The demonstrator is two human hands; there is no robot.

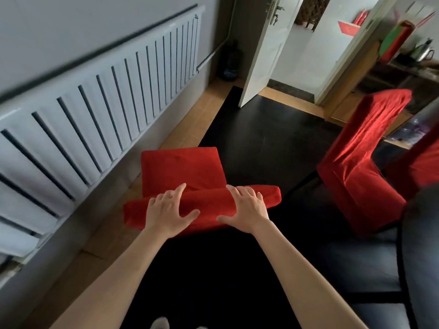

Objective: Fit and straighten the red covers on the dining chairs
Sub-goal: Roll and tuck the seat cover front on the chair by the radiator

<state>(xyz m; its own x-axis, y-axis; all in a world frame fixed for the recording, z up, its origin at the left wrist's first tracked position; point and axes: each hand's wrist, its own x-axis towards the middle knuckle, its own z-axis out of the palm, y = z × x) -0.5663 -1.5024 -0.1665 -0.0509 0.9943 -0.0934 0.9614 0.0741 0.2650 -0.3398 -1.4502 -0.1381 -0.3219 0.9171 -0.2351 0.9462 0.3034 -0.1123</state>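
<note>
Closest to me, a pale shoe toe (160,322) peeks in at the bottom edge, standing on the black floor mat (261,129). From there two bare forearms reach forward to the top of the nearest covered chair (180,169), which is seen from behind and above.

The left hand (167,210) lies on the top rail of the chair's back, fingers draped over the far side of the red cloth and thumb spread on the near side; the fingers look fairly straight, so it seems to press and smooth rather than pinch. The right hand (247,205) sits beside it on the same rail in the same manner, palm down, thumb splayed toward the other hand. Neither hand clearly closes round a fold.

The red cover (266,194) is already over this chair: the back is sheathed and the seat beyond shows flat red fabric. The top edge still looks soft and a little uneven, bulging out at the right corner, so I judge the fitting done here and the straightening in hand.

Farther off to the right stands a second covered chair (365,148), its cloth hanging in long creases down the back, fitted but perhaps still needing a tug. Another patch of red cloth (425,167) shows at the right edge beside a dark table (420,233); I cannot tell its state.

Along the left wall runs a white radiator (99,100), and at the far end a white door (266,51) stands open.
</note>
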